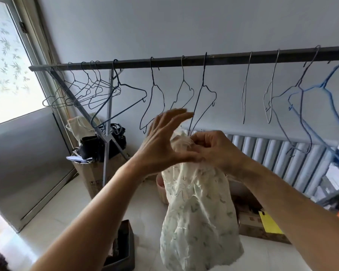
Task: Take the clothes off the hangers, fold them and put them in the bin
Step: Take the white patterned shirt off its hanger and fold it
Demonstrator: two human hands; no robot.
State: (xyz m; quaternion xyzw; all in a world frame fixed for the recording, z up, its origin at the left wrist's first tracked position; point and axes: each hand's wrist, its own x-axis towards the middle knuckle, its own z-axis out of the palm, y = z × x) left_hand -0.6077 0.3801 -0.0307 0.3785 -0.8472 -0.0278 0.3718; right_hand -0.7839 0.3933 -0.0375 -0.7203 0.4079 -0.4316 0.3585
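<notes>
Cream cotton-ish top with a little green leaf print - it's hanging in front of me, bunched up at the top and loose below. My right hand has its fingers curled in, pinching that bunched top edge. My left hand is wide open, fingers straight and spread, gripping nothing, with the thumb reaching toward the bunch right beside my right hand. The bunch sits at the lower end of a dark wire hanger hooked on the grey rail - I honestly can't tell if the fabric is on the wire or already off it. Bare wire hangers hang all along the rail, including a blue one on the right. A dark bin sits on the tiled floor below my left forearm, left of the top's hem.
</notes>
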